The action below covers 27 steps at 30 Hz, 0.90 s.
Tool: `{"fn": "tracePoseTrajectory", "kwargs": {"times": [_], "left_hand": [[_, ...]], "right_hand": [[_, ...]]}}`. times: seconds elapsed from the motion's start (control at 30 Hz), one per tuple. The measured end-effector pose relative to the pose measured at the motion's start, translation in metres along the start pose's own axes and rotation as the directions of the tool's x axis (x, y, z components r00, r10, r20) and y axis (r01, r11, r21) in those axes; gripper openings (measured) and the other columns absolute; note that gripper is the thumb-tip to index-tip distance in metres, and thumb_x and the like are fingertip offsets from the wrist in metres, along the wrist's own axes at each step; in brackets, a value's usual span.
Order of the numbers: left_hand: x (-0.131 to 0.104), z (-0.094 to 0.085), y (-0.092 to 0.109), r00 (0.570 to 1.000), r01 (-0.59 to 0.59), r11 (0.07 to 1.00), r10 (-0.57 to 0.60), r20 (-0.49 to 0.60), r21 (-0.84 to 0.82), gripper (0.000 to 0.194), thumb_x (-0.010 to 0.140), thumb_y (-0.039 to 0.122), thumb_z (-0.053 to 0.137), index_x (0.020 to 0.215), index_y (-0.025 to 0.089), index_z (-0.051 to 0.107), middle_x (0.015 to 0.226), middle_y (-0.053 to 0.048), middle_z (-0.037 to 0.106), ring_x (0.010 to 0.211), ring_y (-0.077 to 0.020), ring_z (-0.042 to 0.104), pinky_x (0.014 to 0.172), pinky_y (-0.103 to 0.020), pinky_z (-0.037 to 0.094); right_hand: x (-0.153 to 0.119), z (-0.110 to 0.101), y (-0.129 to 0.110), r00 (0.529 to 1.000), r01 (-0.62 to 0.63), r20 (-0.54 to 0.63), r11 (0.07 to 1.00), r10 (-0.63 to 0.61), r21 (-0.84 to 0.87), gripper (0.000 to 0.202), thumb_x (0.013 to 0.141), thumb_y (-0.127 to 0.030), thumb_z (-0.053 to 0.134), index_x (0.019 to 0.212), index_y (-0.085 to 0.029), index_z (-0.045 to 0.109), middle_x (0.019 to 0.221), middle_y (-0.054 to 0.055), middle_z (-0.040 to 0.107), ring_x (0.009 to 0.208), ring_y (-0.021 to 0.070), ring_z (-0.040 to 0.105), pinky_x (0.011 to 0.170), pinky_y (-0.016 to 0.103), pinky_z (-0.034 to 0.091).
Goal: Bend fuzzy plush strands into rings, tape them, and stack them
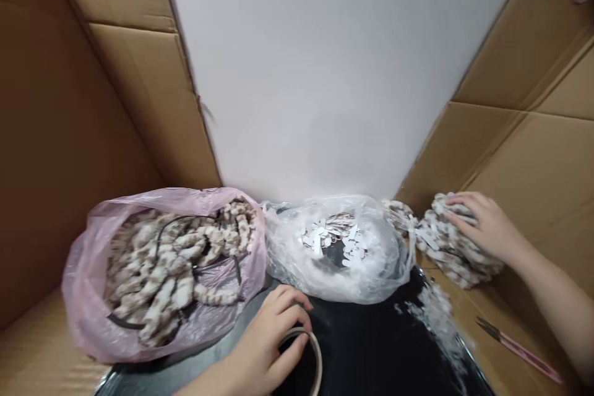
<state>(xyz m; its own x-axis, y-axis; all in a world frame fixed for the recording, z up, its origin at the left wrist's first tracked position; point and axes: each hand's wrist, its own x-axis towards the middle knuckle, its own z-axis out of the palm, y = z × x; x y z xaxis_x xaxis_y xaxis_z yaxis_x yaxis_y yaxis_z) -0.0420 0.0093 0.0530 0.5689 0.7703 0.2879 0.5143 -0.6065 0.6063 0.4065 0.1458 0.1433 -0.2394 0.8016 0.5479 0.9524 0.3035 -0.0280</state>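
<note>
My left hand [273, 340] is at the bottom centre, fingers curled. Its thumb and a fingertip close on a thin beige ring [319, 362] over the black surface. At the right, my right hand [482, 226] reaches onto a heap of fluffy white-and-brown strips [455, 253]. Its fingers are stretched out and touch the top of the heap, with the thumb apart; no strip shows lifted. More fluffy strips [171, 266], with dark bands among them, fill an open pink plastic bag [83, 297]. A clear plastic bag [297, 275] in the middle contains small white flat pieces [355, 244].
Pink-handled snips [520, 346] lie on cardboard at the lower right. White fluff [436, 315] is scattered along the right edge of the black work surface [371, 340]. Cardboard panels [134, 68] stand left and right, before a pale wall [315, 62].
</note>
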Motion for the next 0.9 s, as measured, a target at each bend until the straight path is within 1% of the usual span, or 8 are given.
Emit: {"fn": "tracePoseTrajectory", "kwargs": {"times": [0.13, 0.27, 0.33, 0.4, 0.53, 0.73, 0.8, 0.9], "left_hand": [[-0.007, -0.016, -0.026, 0.985, 0.173, 0.949, -0.172, -0.029, 0.263, 0.020, 0.084, 0.010, 0.044, 0.093, 0.021, 0.059, 0.109, -0.008, 0.061, 0.104, -0.0233, 0.053, 0.088, -0.038, 0.045], [-0.020, -0.041, -0.068, 0.879, 0.451, 0.681, -0.452, -0.153, 0.577, 0.031, 0.080, 0.006, 0.045, 0.099, 0.021, 0.064, 0.114, -0.010, 0.062, 0.103, -0.0284, 0.056, 0.084, -0.041, 0.044], [-0.026, -0.054, -0.079, 0.847, 0.462, 0.635, -0.522, -0.096, 0.620, 0.029, 0.079, 0.009, 0.050, 0.101, 0.020, 0.066, 0.107, -0.011, 0.064, 0.100, -0.0292, 0.058, 0.080, -0.038, 0.045], [-0.030, -0.063, -0.081, 0.855, 0.425, 0.659, -0.518, -0.035, 0.621, 0.024, 0.080, 0.014, 0.050, 0.097, 0.019, 0.067, 0.103, -0.011, 0.065, 0.098, -0.0278, 0.059, 0.081, -0.036, 0.045], [-0.037, -0.069, -0.073, 0.868, 0.401, 0.735, -0.496, 0.031, 0.547, 0.029, 0.077, 0.011, 0.049, 0.096, 0.022, 0.068, 0.100, -0.008, 0.066, 0.095, -0.0228, 0.062, 0.082, -0.031, 0.045], [-0.042, -0.065, -0.079, 0.901, 0.399, 0.748, -0.427, -0.075, 0.530, 0.016, 0.082, 0.019, 0.049, 0.069, 0.018, 0.059, 0.084, -0.011, 0.065, 0.087, -0.0256, 0.059, 0.081, -0.034, 0.042], [-0.038, -0.074, -0.081, 0.885, 0.465, 0.794, -0.431, -0.178, 0.390, 0.013, 0.081, 0.018, 0.050, 0.071, 0.018, 0.057, 0.080, -0.009, 0.064, 0.079, -0.0231, 0.059, 0.076, -0.031, 0.042], [-0.025, -0.107, -0.074, 0.831, 0.460, 0.888, -0.437, -0.344, -0.017, 0.020, 0.085, 0.022, 0.050, 0.066, 0.018, 0.055, 0.065, -0.003, 0.060, 0.063, -0.0170, 0.052, 0.065, -0.025, 0.040]], "right_hand": [[-0.015, 0.008, -0.070, 0.993, 0.070, 0.088, 0.987, -0.083, 0.147, 0.028, 0.086, -0.045, 0.048, 0.095, -0.023, 0.062, 0.111, 0.013, 0.062, 0.107, 0.0321, 0.058, 0.094, 0.050, 0.045], [-0.063, 0.027, -0.133, 0.966, 0.023, 0.239, 0.952, -0.099, 0.305, 0.022, 0.088, -0.039, 0.049, 0.098, -0.026, 0.064, 0.119, 0.012, 0.059, 0.112, 0.0310, 0.057, 0.096, 0.050, 0.046], [-0.094, 0.035, -0.154, 0.946, -0.001, 0.301, 0.926, -0.122, 0.378, 0.019, 0.089, -0.035, 0.050, 0.100, -0.027, 0.063, 0.122, 0.011, 0.058, 0.114, 0.0293, 0.056, 0.096, 0.049, 0.047], [-0.124, 0.039, -0.165, 0.933, -0.035, 0.336, 0.899, -0.127, 0.436, 0.016, 0.089, -0.031, 0.049, 0.099, -0.028, 0.062, 0.122, 0.010, 0.057, 0.114, 0.0275, 0.057, 0.096, 0.047, 0.048], [-0.155, 0.039, -0.165, 0.919, -0.075, 0.368, 0.853, -0.142, 0.517, 0.013, 0.089, -0.027, 0.049, 0.096, -0.028, 0.060, 0.120, 0.008, 0.058, 0.110, 0.0252, 0.058, 0.094, 0.044, 0.049], [-0.129, 0.034, -0.175, 0.903, -0.007, 0.330, 0.760, -0.274, 0.650, 0.010, 0.088, -0.023, 0.050, 0.094, -0.024, 0.058, 0.116, 0.007, 0.057, 0.110, 0.0225, 0.056, 0.097, 0.040, 0.045], [-0.117, 0.033, -0.185, 0.900, 0.025, 0.295, 0.714, -0.321, 0.699, 0.010, 0.088, -0.021, 0.050, 0.094, -0.023, 0.058, 0.114, 0.008, 0.057, 0.109, 0.0217, 0.056, 0.097, 0.039, 0.044], [-0.104, 0.032, -0.198, 0.902, 0.062, 0.238, 0.655, -0.359, 0.753, 0.009, 0.088, -0.020, 0.051, 0.094, -0.022, 0.057, 0.111, 0.008, 0.057, 0.107, 0.0215, 0.055, 0.096, 0.039, 0.043]]}}
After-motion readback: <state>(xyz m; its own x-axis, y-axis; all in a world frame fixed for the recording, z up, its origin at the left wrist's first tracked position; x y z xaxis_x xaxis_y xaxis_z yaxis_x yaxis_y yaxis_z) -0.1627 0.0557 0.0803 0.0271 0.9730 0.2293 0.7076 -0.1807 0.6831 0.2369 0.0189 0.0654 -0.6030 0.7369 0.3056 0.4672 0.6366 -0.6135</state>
